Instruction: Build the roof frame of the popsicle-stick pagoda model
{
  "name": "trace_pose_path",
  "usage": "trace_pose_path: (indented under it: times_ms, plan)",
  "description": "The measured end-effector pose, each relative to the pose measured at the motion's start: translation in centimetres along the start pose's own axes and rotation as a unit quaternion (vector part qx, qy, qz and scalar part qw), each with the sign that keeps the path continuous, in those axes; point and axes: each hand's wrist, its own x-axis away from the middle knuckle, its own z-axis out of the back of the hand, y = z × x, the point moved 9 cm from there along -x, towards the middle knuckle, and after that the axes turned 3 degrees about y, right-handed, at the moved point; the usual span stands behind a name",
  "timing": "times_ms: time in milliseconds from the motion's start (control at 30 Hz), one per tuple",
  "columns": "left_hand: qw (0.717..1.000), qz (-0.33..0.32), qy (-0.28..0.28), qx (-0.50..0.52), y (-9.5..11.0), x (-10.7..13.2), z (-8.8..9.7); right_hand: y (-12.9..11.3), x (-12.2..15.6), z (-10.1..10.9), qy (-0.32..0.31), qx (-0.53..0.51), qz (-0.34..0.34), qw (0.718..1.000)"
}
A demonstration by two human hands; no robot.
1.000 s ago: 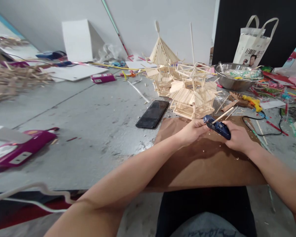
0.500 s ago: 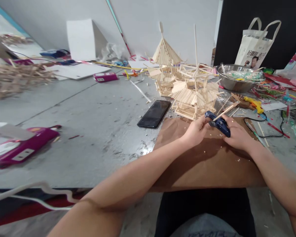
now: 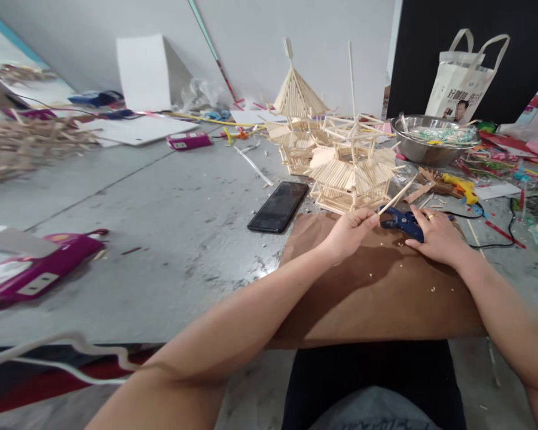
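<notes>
Pinched in the fingers of my left hand (image 3: 350,234) is a thin pale wooden stick (image 3: 397,197), slanting up and to the right. My right hand (image 3: 442,237) is around the handle end of a dark blue hand cutter (image 3: 403,223), low over the brown paper (image 3: 341,304); its jaws point left, near the left fingertips and apart from the stick. Just beyond my hands stands a pavilion model made of sticks (image 3: 352,173), with a roofed tower of the same sticks (image 3: 298,101) behind it.
A black phone (image 3: 278,207) lies left of the paper. To the right are a yellow glue gun (image 3: 461,186) with a black cord, a steel bowl (image 3: 424,154), and a white bag (image 3: 459,83). Purple power strips (image 3: 45,269) and a blurred stick pile (image 3: 31,146) lie left.
The cutter has come down and turned flatter, moving away from the stick with my right hand. My left hand has drawn slightly left, and the stick now tilts more steeply.
</notes>
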Motion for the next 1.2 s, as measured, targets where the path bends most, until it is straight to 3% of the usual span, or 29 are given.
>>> trace_pose_path:
  times_ms: [133, 267, 333, 433, 600, 900, 1200]
  plan:
    - [0.974, -0.045, 0.033, -0.220, 0.7, 0.2, 0.5, 0.3, 0.0, 0.0, -0.002, 0.042, -0.010, 0.999]
    - [0.929, -0.063, 0.022, -0.365, 0.9, 0.3, -0.1, -0.8, 0.7, 3.5, 0.107, 0.002, -0.029, 0.994]
    - [0.914, -0.056, 0.011, -0.403, 0.6, 0.3, -0.5, -2.4, 1.2, 4.9, 0.153, -0.007, 0.005, 0.988]
    - [0.898, -0.039, -0.013, -0.439, 0.2, 0.4, -1.2, -4.9, 1.5, 5.5, 0.179, -0.009, 0.072, 0.981]
    - [0.881, -0.029, -0.042, -0.470, 0.3, 1.0, -2.3, -6.3, 0.6, 3.6, 0.122, 0.000, 0.123, 0.985]
    - [0.858, -0.038, -0.072, -0.508, 0.0, 1.2, -3.1, -6.5, 0.9, 3.1, 0.111, 0.071, 0.139, 0.981]
    - [0.834, -0.028, -0.091, -0.544, -0.3, 1.4, -3.4, -6.5, 1.4, 2.8, 0.116, 0.064, 0.101, 0.986]
